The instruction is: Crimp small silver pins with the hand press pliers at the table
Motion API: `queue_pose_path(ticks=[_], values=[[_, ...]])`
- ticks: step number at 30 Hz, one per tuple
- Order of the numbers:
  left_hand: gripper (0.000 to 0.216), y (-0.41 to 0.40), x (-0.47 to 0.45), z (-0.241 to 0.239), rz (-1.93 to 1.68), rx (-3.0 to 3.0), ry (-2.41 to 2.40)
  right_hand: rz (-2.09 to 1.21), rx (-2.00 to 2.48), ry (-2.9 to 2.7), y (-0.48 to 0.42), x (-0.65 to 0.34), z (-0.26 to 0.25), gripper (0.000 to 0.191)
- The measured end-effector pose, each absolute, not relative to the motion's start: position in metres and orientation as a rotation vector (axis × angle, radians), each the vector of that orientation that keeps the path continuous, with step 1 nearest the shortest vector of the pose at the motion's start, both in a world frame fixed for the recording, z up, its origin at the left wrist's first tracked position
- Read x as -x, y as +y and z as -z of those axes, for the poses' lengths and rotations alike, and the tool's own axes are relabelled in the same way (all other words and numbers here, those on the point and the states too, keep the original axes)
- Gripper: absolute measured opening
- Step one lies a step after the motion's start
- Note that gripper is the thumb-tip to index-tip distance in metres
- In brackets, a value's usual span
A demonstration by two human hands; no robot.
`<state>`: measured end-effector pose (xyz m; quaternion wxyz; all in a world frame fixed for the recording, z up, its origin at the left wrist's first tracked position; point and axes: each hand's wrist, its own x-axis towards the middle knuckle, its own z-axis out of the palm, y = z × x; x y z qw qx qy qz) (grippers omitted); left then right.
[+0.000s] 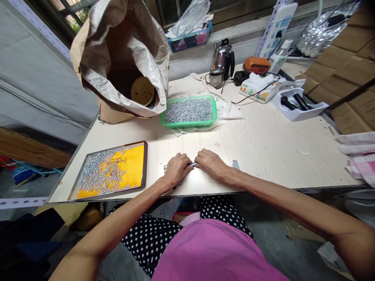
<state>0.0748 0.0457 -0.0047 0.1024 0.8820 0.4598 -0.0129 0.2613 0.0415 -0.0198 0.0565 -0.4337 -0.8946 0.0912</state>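
My left hand (pixel 177 169) is closed low over the table near its front edge. A thin shiny metal rod (pixel 192 164) spans the small gap between its fingertips and those of my right hand (pixel 212 163), which pinch the other end. A small metal end (pixel 165 168) pokes out on the far side of my left hand; most of that piece is hidden under the palm. To the left lies a shallow tray (pixel 145 166) with a yellow bottom, partly covered by loose silvery metal pins. Behind my hands, a green basket (pixel 189 125) is heaped with similar pins.
A large open paper sack (pixel 96 78) stands at the back left, a round yellowish container inside. Along the back are a metal kettle (pixel 223 54), a metal cup (pixel 216 79), an orange battery (pixel 256 65), a tissue box (pixel 259 89) and a white tray (pixel 306 113). Cardboard rises at right.
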Motion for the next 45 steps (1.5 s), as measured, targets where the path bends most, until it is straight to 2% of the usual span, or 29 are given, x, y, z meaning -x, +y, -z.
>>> queue_pose_path(ticks=[5,6,9,10,12,15,21,27,32,35,38,42,45], values=[[0.023,0.045,-0.075,0.006,0.019,-2.581,1.421,-0.337,1.347,-2.633,0.047,-0.262,0.025,0.015],[0.029,0.042,-0.074,0.007,-0.018,-2.573,1.446,-0.365,1.328,-2.629,0.05,-0.265,0.026,0.024],[0.051,0.019,-0.073,0.015,-0.199,-2.593,1.477,-0.507,1.254,-2.68,0.067,-0.28,0.025,0.07],[0.056,0.008,-0.073,0.019,-0.256,-2.613,1.456,-0.538,1.252,-2.682,0.073,-0.284,0.023,0.077],[0.062,-0.015,-0.077,0.028,-0.319,-2.65,1.384,-0.515,1.243,-2.627,0.084,-0.287,0.017,0.072],[0.068,-0.04,-0.084,0.039,-0.325,-2.659,1.272,-0.351,1.06,-2.551,0.086,-0.27,0.006,0.043],[0.069,-0.05,-0.086,0.049,-0.355,-2.537,1.183,-0.145,0.5,-2.942,0.056,-0.187,-0.003,0.009],[0.072,-0.059,-0.086,0.063,-0.306,-2.436,1.286,-0.033,0.222,-3.01,0.044,-0.153,0.014,0.014],[0.073,-0.059,-0.086,0.056,-0.372,-2.49,1.243,-0.252,0.283,-2.585,0.048,-0.146,-0.001,0.016],[0.052,-0.042,-0.06,0.035,-0.62,-2.629,1.22,-0.281,0.488,-2.163,0.078,-0.166,-0.039,0.016],[0.025,-0.007,-0.001,0.01,-0.775,-2.623,1.595,-0.086,0.777,-2.021,0.131,-0.206,-0.077,0.016],[0.022,0.052,0.091,-0.009,-0.473,-2.338,2.276,0.186,1.082,-2.08,0.171,-0.249,-0.089,0.032],[0.021,0.083,0.136,-0.008,-0.231,-2.226,2.386,0.119,1.094,-2.174,0.142,-0.248,-0.068,0.037]])
